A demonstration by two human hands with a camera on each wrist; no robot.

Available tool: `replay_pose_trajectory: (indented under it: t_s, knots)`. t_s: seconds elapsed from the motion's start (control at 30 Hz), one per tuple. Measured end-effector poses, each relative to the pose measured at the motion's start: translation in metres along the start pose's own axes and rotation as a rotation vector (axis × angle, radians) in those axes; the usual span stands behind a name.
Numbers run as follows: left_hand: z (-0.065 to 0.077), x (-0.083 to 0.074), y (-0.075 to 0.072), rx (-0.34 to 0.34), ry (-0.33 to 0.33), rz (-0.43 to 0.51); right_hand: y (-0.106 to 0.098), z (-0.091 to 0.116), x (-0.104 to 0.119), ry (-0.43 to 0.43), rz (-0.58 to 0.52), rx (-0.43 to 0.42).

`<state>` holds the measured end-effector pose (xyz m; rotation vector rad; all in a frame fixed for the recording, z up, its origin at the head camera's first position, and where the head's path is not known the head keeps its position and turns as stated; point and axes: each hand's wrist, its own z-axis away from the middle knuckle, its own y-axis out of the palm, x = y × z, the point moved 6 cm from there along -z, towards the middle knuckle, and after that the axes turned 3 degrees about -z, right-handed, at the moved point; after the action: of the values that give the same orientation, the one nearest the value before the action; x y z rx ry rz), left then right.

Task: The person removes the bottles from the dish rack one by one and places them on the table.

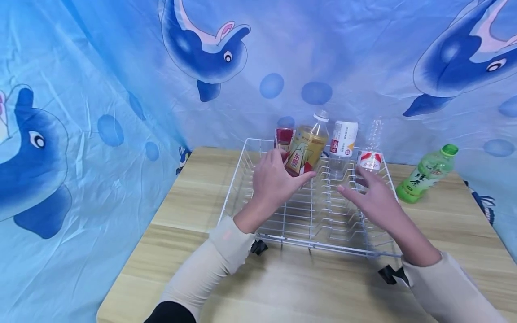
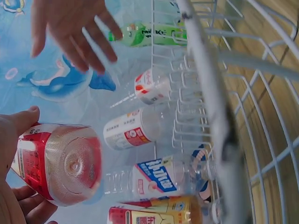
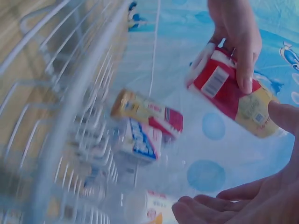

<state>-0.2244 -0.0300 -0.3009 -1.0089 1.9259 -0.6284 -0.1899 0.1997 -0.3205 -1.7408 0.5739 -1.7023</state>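
Observation:
My left hand [image 1: 272,177] grips a clear drink bottle [image 1: 308,146] with a red and yellow label, tilted with its neck up, above the back left of a white wire rack [image 1: 311,243]. In the left wrist view the base of this bottle [image 2: 74,163] faces the camera. Over the right half of the rack hovers my right hand [image 1: 375,197], holding nothing, with its fingers spread loosely. Behind the hands, a similar red-labelled bottle [image 1: 284,139], a blue-and-white-labelled bottle [image 2: 161,177], a white-labelled bottle [image 1: 344,137] and a clear bottle with a red-and-white label [image 1: 369,160] stand along the rack's far side.
A green tea bottle [image 1: 428,172] is on the wooden table [image 1: 177,211] to the right of the rack. Blue cloth [image 1: 295,49] printed with cartoon dolphins hangs behind the table and along its left side. Low wire prongs run in rows across the rack.

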Motion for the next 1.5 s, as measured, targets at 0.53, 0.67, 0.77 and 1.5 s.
replay_pose_trajectory:
  t_s: [0.53, 0.67, 0.77, 1.5]
  knots:
    - [0.015, -0.010, 0.009, -0.007, 0.000, 0.021, 0.030, -0.031, 0.037, -0.061, -0.304, -0.013]
    - [0.016, -0.012, 0.011, -0.027, 0.016, -0.001, 0.031, -0.035, 0.037, -0.050, -0.302, -0.038]
    - [0.018, -0.012, 0.013, -0.035, 0.024, -0.022, 0.032, -0.037, 0.039, -0.053, -0.312, -0.042]
    - [0.033, -0.010, 0.024, 0.001, 0.032, -0.068, 0.035, -0.039, 0.040, -0.083, -0.302, -0.048]
